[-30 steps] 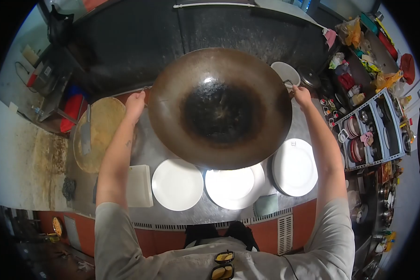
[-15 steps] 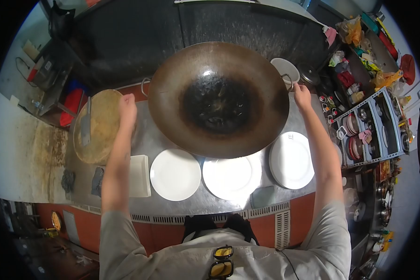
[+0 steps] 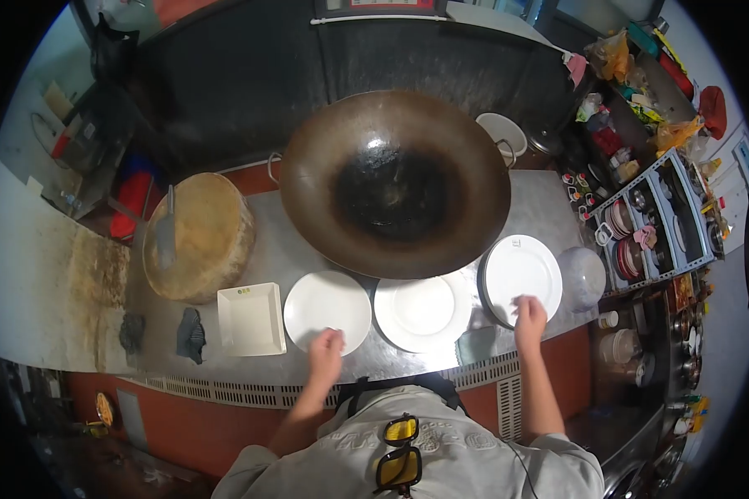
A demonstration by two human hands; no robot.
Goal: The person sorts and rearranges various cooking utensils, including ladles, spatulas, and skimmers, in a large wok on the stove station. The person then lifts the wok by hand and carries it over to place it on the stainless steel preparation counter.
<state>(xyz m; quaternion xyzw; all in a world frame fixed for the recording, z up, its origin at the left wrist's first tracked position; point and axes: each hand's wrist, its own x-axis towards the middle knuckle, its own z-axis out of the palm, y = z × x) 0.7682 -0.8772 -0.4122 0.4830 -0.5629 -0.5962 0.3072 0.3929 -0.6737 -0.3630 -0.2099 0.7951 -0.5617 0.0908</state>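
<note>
My left hand (image 3: 325, 349) hovers over the near edge of a white round plate (image 3: 324, 301), fingers curled in with nothing visible in them. My right hand (image 3: 530, 320) is at the near side of a stack of white plates (image 3: 520, 270), its fingers also drawn together; contact with the top plate cannot be made out. Between the hands lies a white plate with a raised rim (image 3: 423, 314). Behind it stands a large dark-bottomed wok (image 3: 395, 233) with two loop handles, touched by neither hand. A square cream dish (image 3: 250, 320) sits left of the plates.
A thick round chopping block (image 3: 216, 237) with a cleaver (image 3: 166, 237) on it stands left. Dark cloths (image 3: 190, 335) lie in front. A clear bowl (image 3: 582, 274) is at right, a white bucket (image 3: 502, 133) behind the wok, and a crowded shelf rack (image 3: 653, 220) farther right.
My right hand has left the wok's right handle and come down to the plate stack. My left hand has moved from beside the chopping block to the left plate.
</note>
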